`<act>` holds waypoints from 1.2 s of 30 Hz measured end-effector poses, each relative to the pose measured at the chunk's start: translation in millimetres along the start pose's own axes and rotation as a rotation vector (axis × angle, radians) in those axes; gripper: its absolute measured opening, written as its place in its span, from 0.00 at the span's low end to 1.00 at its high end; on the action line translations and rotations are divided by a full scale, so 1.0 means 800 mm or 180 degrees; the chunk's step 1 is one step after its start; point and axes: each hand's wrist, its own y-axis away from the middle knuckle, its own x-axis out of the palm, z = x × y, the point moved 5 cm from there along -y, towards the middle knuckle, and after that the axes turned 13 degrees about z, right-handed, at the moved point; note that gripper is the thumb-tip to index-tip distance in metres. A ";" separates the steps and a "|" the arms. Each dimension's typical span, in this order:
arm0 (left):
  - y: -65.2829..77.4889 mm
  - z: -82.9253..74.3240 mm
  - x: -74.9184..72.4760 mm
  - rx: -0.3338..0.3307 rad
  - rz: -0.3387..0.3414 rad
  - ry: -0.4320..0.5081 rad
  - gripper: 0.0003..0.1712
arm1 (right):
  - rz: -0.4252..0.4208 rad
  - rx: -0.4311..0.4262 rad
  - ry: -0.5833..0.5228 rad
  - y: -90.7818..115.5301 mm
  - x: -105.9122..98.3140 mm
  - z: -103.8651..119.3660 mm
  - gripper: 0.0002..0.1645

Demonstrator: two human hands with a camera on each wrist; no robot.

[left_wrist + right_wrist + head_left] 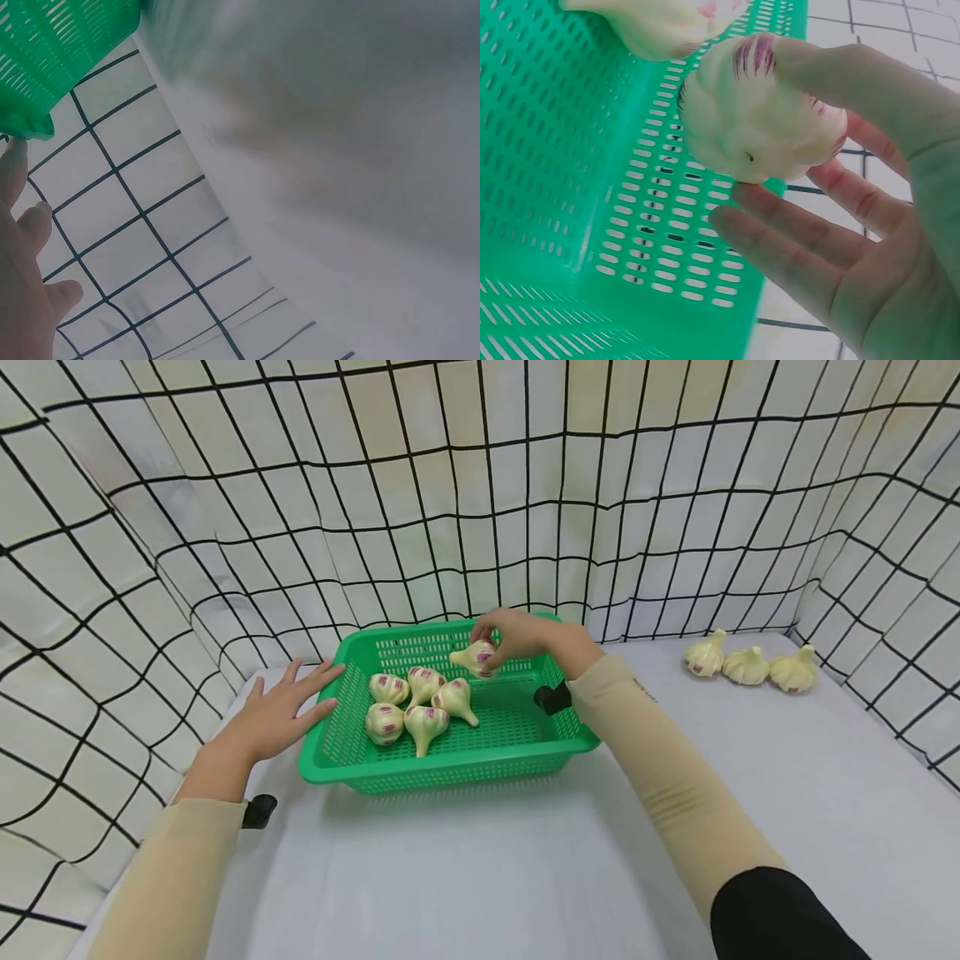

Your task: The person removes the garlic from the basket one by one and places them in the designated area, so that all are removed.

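A garlic bulb with purple streaks is held by my right hand above the right-hand part of a green plastic basket. In the right wrist view, the thumb and fingers grip that bulb by its sides, with the perforated basket wall behind it. Several more garlic bulbs lie inside the basket on its left side. My left hand has its fingers spread, and the fingertips touch the basket's left rim. The left wrist view shows part of the left hand beside the basket's edge.
Three paler garlic bulbs sit in a row on the white table, off to the right of the basket. Black netting over white cloth stands around the back and both sides. Small black wrist cameras are on both wrists.
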 end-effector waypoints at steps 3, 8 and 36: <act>0.000 0.001 0.001 0.0013 -0.0002 0.0003 0.39 | -0.0024 -0.0072 0.0050 0.009 -0.002 0.008 0.27; -0.001 0.001 0.001 0.0039 -0.0040 -0.0007 0.39 | -0.0140 -0.0201 -0.0035 0.025 -0.009 0.018 0.27; -0.001 0.002 0.001 -0.0014 -0.0027 -0.0005 0.39 | -0.1097 -0.1064 -0.0573 0.101 -0.010 0.018 0.28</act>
